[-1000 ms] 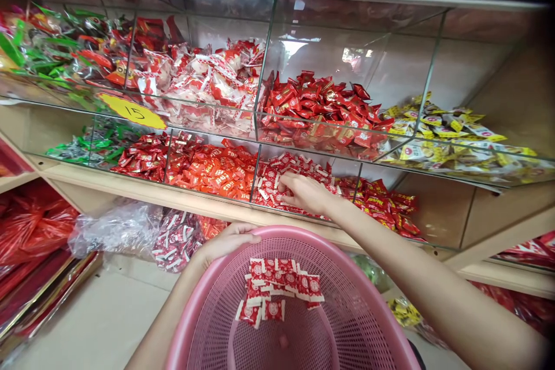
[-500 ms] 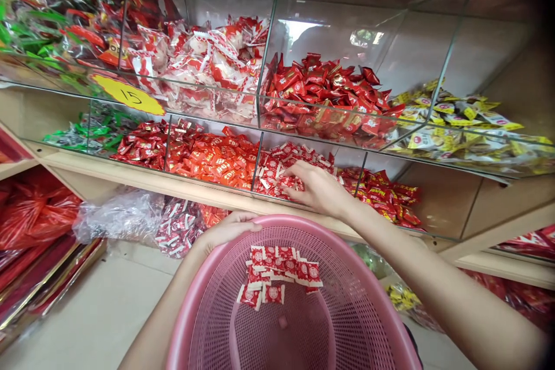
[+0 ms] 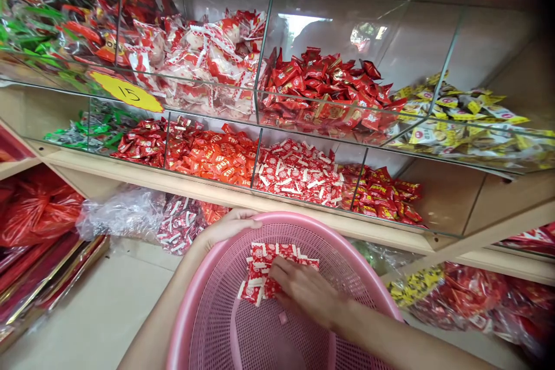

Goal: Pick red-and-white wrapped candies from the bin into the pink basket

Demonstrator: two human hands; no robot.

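Note:
My left hand (image 3: 229, 226) grips the far left rim of a pink plastic mesh basket (image 3: 342, 243), its fingers over the edge. Inside the basket, red-and-white wrapped candies (image 3: 260, 267) lie in overlapping rows at the far end. My right hand (image 3: 303, 288) reaches in over them from the right. Its fingers are curled down and closed around a candy at the near edge of the rows; the fingertips are partly hidden. Matching candies (image 3: 299, 173) fill a clear-fronted bin on the lower shelf just beyond the basket.
Glass-fronted bins of red candies (image 3: 325, 89) and yellow-wrapped sweets (image 3: 468, 104) line the upper shelf. A yellow price tag (image 3: 126, 92) reads 15. Beneath the wooden shelf edge (image 3: 130, 176) lie clear bags (image 3: 124, 214) and a red bag (image 3: 41, 208).
My right hand has moved from the shelf bin of red-and-white candies down into the basket, onto the candies there. My left hand keeps its hold on the rim.

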